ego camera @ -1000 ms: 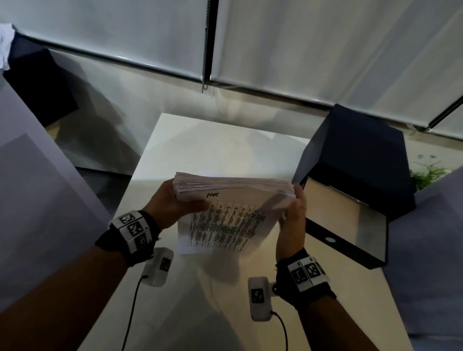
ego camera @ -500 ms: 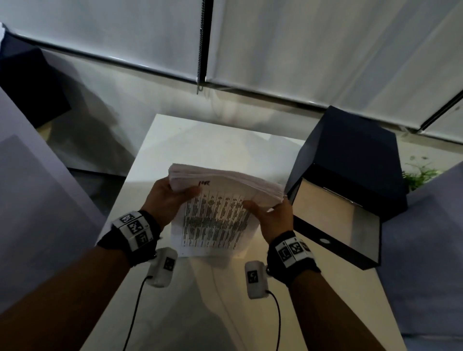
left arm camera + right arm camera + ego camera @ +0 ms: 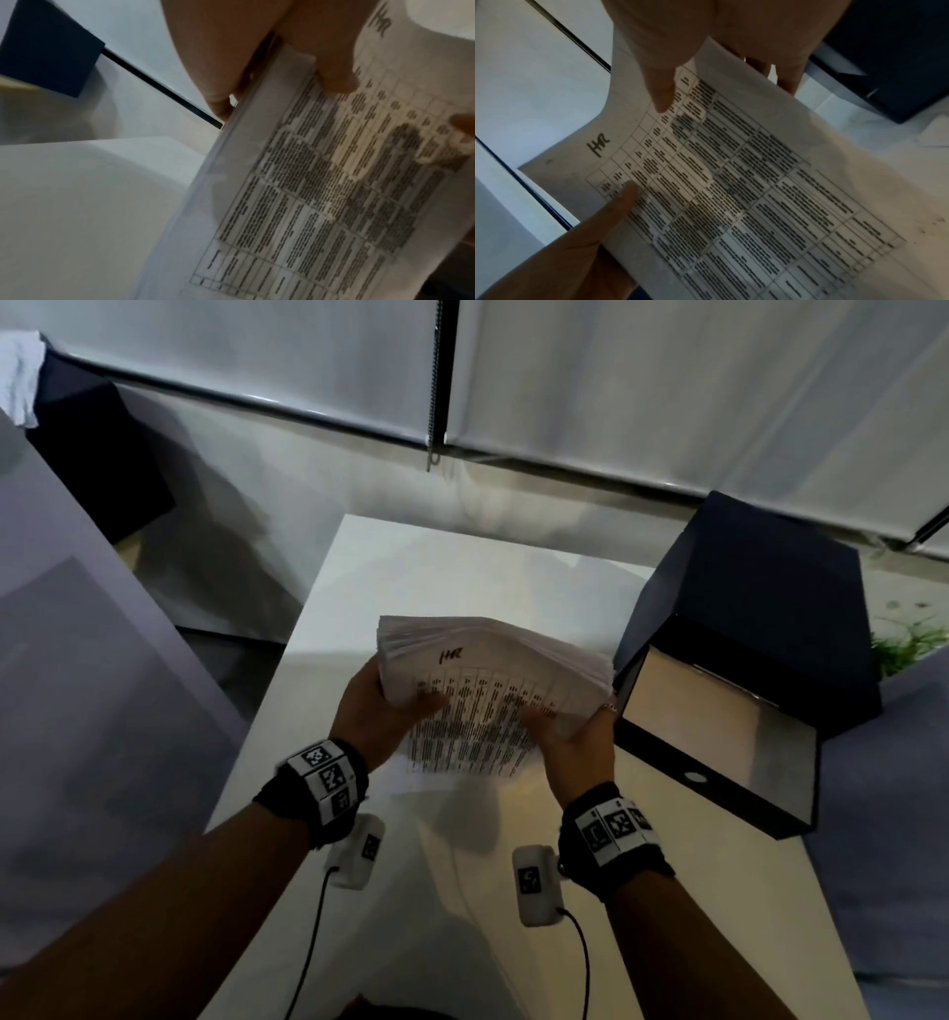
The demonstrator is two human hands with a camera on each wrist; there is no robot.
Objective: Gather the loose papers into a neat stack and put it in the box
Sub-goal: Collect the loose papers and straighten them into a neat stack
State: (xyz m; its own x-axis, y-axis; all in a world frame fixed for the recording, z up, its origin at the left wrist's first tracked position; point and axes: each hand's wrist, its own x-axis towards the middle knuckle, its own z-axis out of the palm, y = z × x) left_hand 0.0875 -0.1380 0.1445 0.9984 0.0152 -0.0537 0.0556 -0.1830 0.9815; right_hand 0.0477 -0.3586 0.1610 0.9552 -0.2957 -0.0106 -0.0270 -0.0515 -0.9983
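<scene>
Left hand (image 3: 377,711) and right hand (image 3: 580,737) both grip the paper stack (image 3: 488,680) (printed tables on top) above the bench (image 3: 462,567); open box (image 3: 744,660) at three o'clock.

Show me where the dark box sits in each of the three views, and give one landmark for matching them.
Head: the dark box stands at the right, on the table's right edge, beside the paper stack.
Left wrist: not in it for sure; a dark block at upper left may be something else.
Right wrist: the box fills the upper right corner.
Shared landmark: the handwritten mark atop the printed sheet.
</scene>
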